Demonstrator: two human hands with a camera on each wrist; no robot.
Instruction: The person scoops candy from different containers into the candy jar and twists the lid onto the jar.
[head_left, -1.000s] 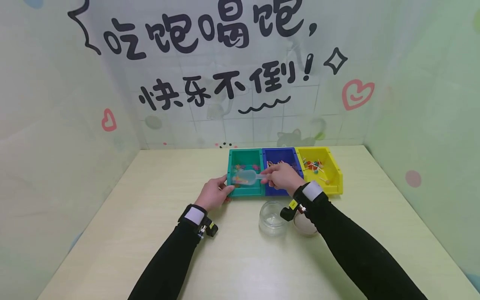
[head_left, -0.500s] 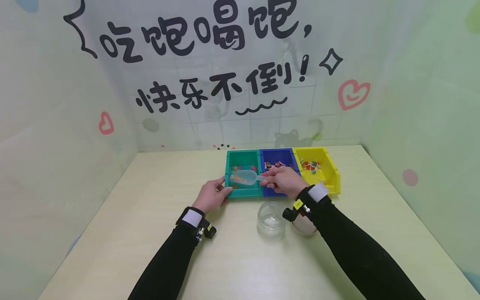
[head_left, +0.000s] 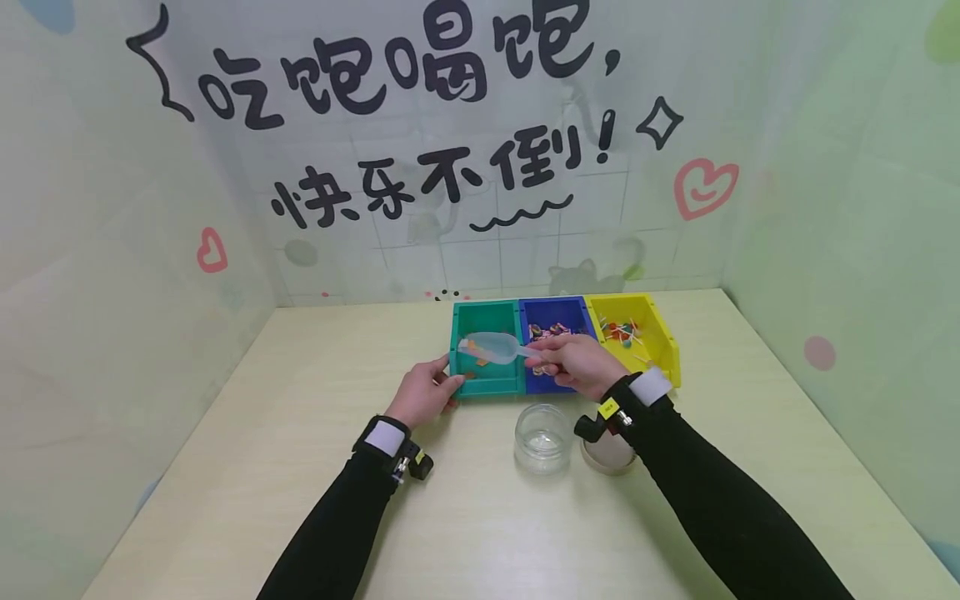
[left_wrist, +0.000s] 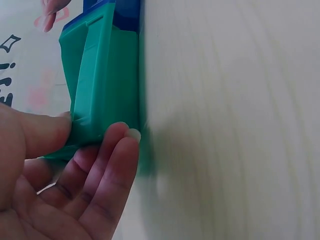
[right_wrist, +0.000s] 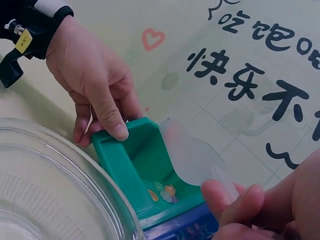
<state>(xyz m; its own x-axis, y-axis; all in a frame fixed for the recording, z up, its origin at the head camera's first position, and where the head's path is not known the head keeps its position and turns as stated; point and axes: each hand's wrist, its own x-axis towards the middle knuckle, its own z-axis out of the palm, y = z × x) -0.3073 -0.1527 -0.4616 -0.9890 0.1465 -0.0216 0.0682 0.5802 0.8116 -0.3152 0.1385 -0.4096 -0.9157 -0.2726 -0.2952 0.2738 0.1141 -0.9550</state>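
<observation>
My left hand (head_left: 422, 393) grips the near left corner of the green bin (head_left: 491, 387), thumb on the rim and fingers round the outside, as the left wrist view also shows. In my right hand (head_left: 581, 364), thumb and fingers pinch the handle of a translucent plastic scoop (head_left: 495, 347). The scoop is over the green bin, its bowl toward the left, with a few orange and pinkish pieces showing in it. Several small coloured candies (right_wrist: 167, 192) lie on the green bin's floor in the right wrist view.
Beside the green bin stand a blue bin (head_left: 555, 308) of wrapped candies and a yellow bin (head_left: 663, 337) of lollipops. An uncovered glass jar (head_left: 542, 442) stands in front of them, with a pale round lid (head_left: 609, 457) at its right, partly under the right wrist.
The right hand has raised the scoop from low in the green bin to over it, the wrist shifting slightly right. The left hand keeps its grip on the bin's corner.
</observation>
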